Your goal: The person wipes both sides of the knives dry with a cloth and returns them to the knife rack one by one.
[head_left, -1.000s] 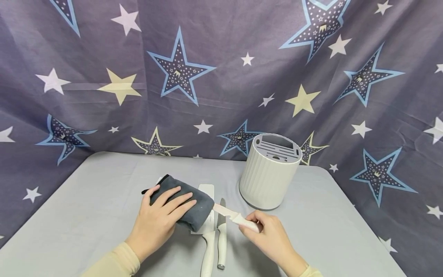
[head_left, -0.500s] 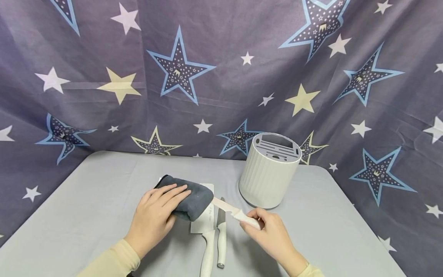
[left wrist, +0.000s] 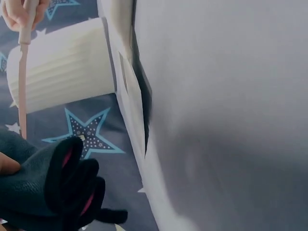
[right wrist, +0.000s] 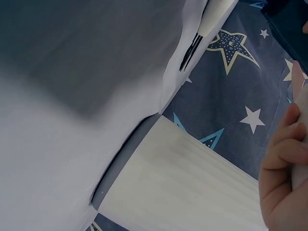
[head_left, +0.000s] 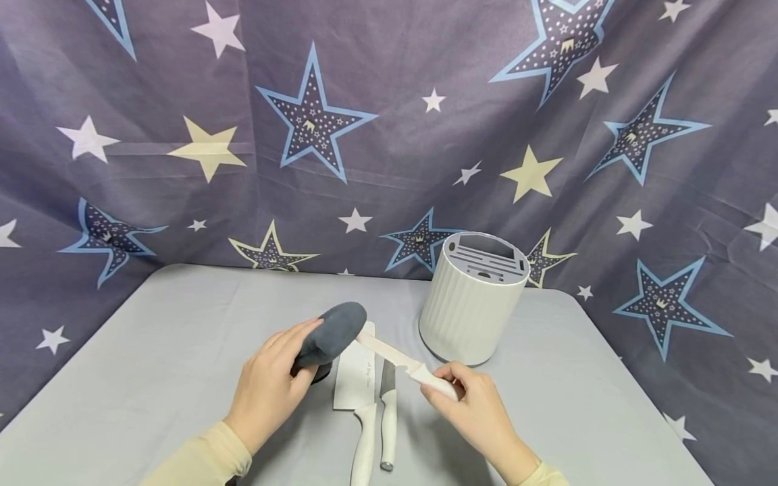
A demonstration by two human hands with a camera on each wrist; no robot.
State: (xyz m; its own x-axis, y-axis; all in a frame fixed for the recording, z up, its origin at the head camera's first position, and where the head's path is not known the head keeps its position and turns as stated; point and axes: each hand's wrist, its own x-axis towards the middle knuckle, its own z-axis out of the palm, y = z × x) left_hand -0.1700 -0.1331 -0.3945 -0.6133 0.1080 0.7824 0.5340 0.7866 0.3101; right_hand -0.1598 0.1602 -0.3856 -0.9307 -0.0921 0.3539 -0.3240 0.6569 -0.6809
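My left hand (head_left: 270,381) grips a folded dark grey cloth (head_left: 342,329), its thumb underneath and fingers over the top. In the left wrist view the cloth (left wrist: 29,187) shows black-edged folds. My right hand (head_left: 477,408) holds a knife (head_left: 440,386) by its white handle, over the table. Its pale blade (head_left: 389,352) points up and left, the tip hidden at the cloth's edge; a notch shows near the handle. Below the cloth lie a white cleaver (head_left: 355,381) and, just right of it, a smaller white-handled knife (head_left: 389,428).
A white ribbed knife block (head_left: 474,310) with a grey slotted top stands at the back right, close behind my right hand. The grey table (head_left: 182,324) ends at a star-patterned curtain (head_left: 389,135).
My left hand has tilted the cloth up and drawn it in toward the blade's tip, wiping along the blade; more blade and cleaver show. My right hand has stayed nearly still.
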